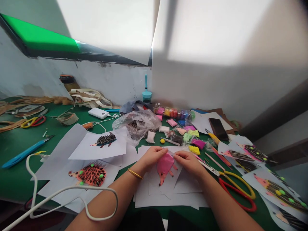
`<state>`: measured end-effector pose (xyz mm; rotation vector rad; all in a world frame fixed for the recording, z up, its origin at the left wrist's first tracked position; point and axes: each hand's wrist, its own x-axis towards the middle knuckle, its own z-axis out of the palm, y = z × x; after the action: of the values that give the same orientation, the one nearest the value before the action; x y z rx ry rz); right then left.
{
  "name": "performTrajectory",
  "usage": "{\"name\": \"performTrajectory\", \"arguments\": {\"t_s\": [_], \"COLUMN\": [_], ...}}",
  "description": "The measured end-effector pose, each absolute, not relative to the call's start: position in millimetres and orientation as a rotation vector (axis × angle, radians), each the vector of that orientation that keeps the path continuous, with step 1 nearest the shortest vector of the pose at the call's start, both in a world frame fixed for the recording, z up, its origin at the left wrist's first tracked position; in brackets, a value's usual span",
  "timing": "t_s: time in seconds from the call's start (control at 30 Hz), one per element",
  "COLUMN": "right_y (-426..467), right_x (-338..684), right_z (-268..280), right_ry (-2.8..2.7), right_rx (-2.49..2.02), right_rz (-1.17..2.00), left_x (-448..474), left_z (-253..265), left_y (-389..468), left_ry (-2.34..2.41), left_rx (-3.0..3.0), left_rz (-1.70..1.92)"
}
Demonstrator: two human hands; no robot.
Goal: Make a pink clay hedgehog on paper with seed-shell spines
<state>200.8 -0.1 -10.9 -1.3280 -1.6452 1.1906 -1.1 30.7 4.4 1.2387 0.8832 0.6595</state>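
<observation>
My left hand (154,157) grips the upper left of a white paper sheet (176,175), its fingertips at the top of a pink clay hedgehog (165,165). The hedgehog's pointed orange-pink snout aims downward, with a dark eye and nose; small feet stick out to the right. Across from it my right hand (189,163) is closed in a pinch by the sheet's upper right edge; what lies between its fingertips is hidden. Under both hands are more white sheets (168,201). Beyond them lie a small yellow ball (162,141) and a grey stick (170,141).
A bag of dark striped seeds (137,123) and colourful clay packets (198,142) lie ahead. Scissors (237,189) and finished hedgehog pictures (280,189) are at right. At left are two more hedgehog pictures (92,175), a looping white cable (72,189) and a blue cutter (25,152).
</observation>
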Motion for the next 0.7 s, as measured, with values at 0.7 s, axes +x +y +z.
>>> {"name": "performTrajectory", "arguments": {"t_s": [0.7], "right_y": [0], "right_x": [197], "right_z": [-15], "right_ry": [-1.696], "right_rx": [-1.400], "right_rz": [1.054], "left_x": [0], "left_z": [-5], "left_y": [35], "left_ry": [1.001], "left_rx": [1.507], "left_rz": [0.625]}}
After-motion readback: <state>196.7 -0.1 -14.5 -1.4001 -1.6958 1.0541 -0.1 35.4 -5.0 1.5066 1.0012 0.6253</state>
